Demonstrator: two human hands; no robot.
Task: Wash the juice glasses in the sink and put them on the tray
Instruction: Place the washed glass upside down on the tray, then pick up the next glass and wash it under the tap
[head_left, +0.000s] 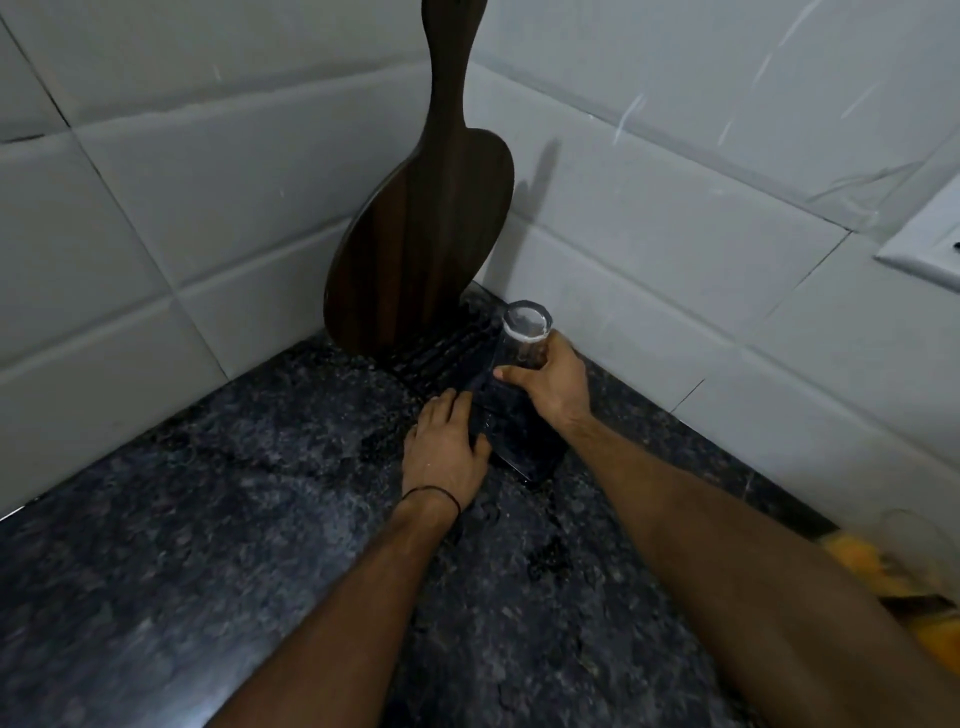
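– one glass (521, 343) in play, as far as i can see. where is it?
– at the far end of the counter (208, 519), close to the corner where the tiled walls meet. it's on the dark tray (524, 447), or just touching down on it; i can't tell which. what looks like its thick base is turned up, so the mouth is down.
– who has it?
– the right hand (553, 387) is wrapped round its right side, thumb across the near face, fingers behind. the left hand (447, 447) lies flat over the tray's left edge, fingers fairly straight and gripping nothing. my guess is it's steadying the tray.
– so the washing is over for this one?
– i'd judge so. this is the setting-down step. no sink shows, so i can't say how many glasses are left to do.
– what does the next move call for?
– let the rim settle flat on the tray, then loosen the fingers and lift the hand straight up, so it doesn't drag the glass over. if it's wet it will be slippery, so no sideways tug.
– anything in the way?
– a wooden board (421, 234) leans into the corner, just left of the glass and a little farther off, with its foot at the tray's far end. the glass stands near it but apart, and a knock could bring the board down. there's free tray on the near side for the next glass. something orange and yellow (872, 571) at the near right is too blurred to name.
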